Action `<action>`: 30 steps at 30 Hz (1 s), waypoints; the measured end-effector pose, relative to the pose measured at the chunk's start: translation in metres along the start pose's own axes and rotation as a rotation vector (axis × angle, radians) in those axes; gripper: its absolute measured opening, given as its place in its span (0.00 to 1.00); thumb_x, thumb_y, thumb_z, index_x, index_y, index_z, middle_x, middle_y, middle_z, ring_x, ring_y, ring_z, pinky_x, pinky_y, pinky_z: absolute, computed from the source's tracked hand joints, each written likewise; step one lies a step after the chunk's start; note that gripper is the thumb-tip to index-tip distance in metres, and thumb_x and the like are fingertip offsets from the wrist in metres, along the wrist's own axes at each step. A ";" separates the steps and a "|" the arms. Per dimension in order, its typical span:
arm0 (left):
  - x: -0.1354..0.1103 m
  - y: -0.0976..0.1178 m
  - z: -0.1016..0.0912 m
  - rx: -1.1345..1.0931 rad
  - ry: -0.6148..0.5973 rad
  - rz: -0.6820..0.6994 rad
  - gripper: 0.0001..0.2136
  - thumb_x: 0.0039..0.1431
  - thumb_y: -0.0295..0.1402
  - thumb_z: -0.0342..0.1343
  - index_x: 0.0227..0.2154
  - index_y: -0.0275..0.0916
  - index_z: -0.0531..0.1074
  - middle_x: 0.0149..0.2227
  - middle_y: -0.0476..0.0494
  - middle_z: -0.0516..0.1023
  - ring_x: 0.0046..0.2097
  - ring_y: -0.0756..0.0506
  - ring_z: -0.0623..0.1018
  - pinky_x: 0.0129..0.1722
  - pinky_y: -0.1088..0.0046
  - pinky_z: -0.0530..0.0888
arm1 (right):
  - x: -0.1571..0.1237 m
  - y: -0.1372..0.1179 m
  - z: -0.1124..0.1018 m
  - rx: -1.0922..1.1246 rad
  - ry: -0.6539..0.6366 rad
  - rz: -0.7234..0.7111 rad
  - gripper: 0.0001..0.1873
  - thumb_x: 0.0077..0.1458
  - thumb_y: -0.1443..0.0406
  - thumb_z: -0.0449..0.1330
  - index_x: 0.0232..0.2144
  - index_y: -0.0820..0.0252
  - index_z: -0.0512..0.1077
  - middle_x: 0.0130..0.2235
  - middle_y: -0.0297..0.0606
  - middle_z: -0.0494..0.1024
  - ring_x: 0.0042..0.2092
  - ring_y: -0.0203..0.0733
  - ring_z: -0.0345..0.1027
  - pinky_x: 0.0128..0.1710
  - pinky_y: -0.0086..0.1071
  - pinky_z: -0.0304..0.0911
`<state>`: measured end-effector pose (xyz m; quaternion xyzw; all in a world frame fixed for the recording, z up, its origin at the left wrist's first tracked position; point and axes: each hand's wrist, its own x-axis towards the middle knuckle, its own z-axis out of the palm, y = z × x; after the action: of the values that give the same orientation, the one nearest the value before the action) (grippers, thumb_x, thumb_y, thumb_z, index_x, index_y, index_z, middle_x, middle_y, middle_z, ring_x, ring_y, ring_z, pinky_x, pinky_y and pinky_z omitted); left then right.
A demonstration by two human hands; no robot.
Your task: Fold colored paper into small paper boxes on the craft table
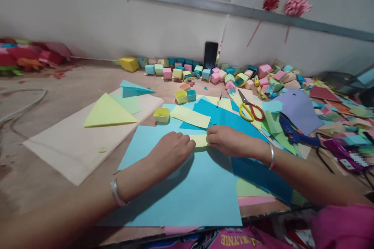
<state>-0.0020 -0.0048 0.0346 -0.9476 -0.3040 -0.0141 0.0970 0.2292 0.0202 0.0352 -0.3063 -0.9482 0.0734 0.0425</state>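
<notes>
Between my two hands a strip of yellow paper (200, 141) is held by its ends, just above a light blue sheet (187, 190). My left hand (172, 148) closes on the strip's left end, and my right hand (224, 138) pinches the right end. Behind them lies another flat yellow paper piece (191, 116). A small open yellow paper box (161, 114) stands beyond my left hand. Farther back, a yellow paper box (181, 96) and a blue paper box (191, 95) sit side by side.
Scissors (248, 108), a blue glue gun (298, 134) and a purple sheet (298, 109) lie to the right. Many small paper cubes (167, 73) line the wall around a phone (210, 55). On the left, a folded yellow paper (109, 113) rests on a pale sheet (67, 148).
</notes>
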 end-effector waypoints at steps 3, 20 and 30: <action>-0.009 0.000 0.014 -0.157 0.005 -0.085 0.09 0.58 0.19 0.48 0.28 0.36 0.68 0.27 0.45 0.72 0.28 0.45 0.69 0.26 0.69 0.60 | 0.003 -0.004 -0.001 0.056 -0.092 0.072 0.10 0.58 0.69 0.57 0.24 0.62 0.67 0.34 0.39 0.72 0.34 0.36 0.62 0.28 0.30 0.49; -0.018 -0.010 0.031 -0.455 0.226 -0.395 0.15 0.67 0.38 0.44 0.27 0.39 0.68 0.26 0.46 0.70 0.29 0.46 0.69 0.28 0.68 0.63 | -0.008 -0.016 0.023 0.368 0.283 0.374 0.08 0.58 0.69 0.54 0.26 0.59 0.63 0.40 0.45 0.69 0.41 0.43 0.65 0.37 0.35 0.63; -0.021 -0.009 0.036 -0.388 0.187 -0.401 0.14 0.67 0.38 0.44 0.29 0.40 0.69 0.25 0.46 0.71 0.29 0.44 0.70 0.28 0.67 0.61 | -0.005 -0.009 0.023 0.379 0.256 0.352 0.06 0.59 0.69 0.54 0.29 0.58 0.63 0.41 0.45 0.69 0.42 0.43 0.65 0.40 0.37 0.64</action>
<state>-0.0253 -0.0026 -0.0013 -0.8639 -0.4668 -0.1781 -0.0633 0.2253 0.0071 0.0136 -0.4594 -0.8367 0.2164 0.2052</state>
